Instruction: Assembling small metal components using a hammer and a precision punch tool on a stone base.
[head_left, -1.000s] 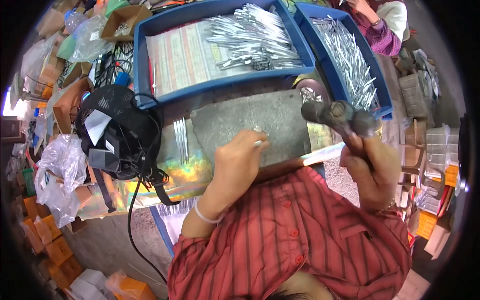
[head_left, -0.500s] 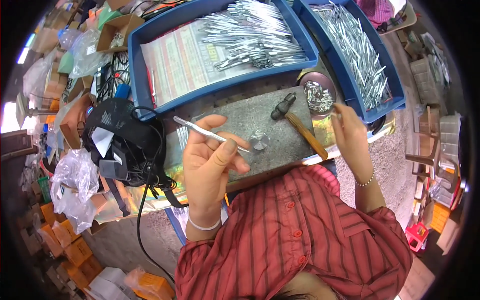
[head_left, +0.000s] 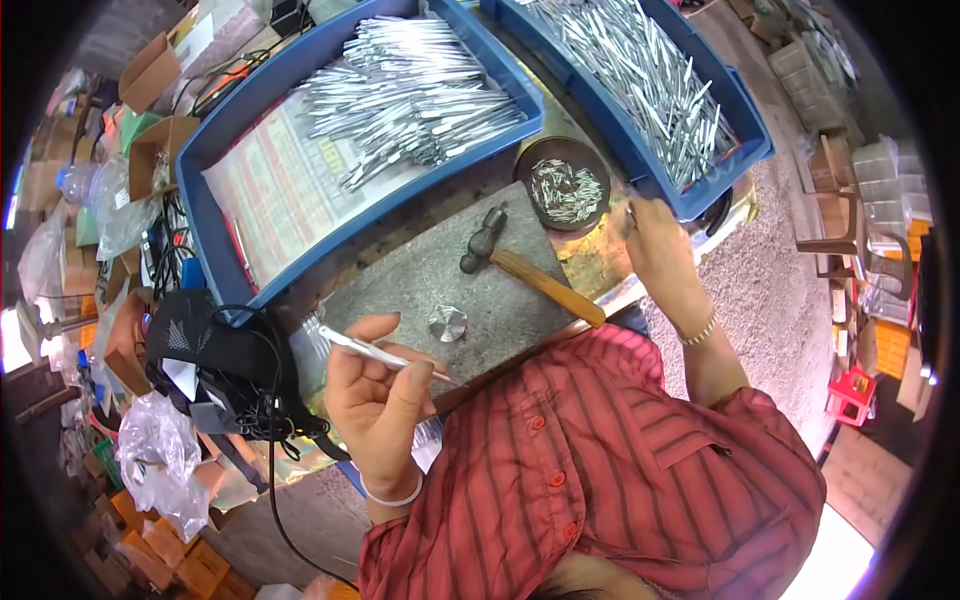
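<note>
My left hand (head_left: 372, 415) holds a slim silver metal rod (head_left: 375, 351) between thumb and fingers, its thin end pointing right. Beside it, a small round metal disc (head_left: 447, 323) sits on the grey metal slab (head_left: 400, 285). A ball-peen hammer (head_left: 545, 287) lies across the slab with its wooden handle toward me. My right hand (head_left: 662, 255) is closed just right of a round dark dish (head_left: 523, 165) of small shiny metal pieces (head_left: 568, 192). Something small shows at its fingertips, too small to make out.
Two blue trays hold silver rods: a wide tray (head_left: 335, 232) at the back and another tray (head_left: 745, 165) at the back right. A black bag (head_left: 225, 350) with cables stands left of the slab. Boxes and plastic bags crowd the far left.
The view has swung, so the bench appears shifted left. My right hand, with fingers apart at the dish's edge before, is now closed and off the dish. My left hand still holds the rod.
</note>
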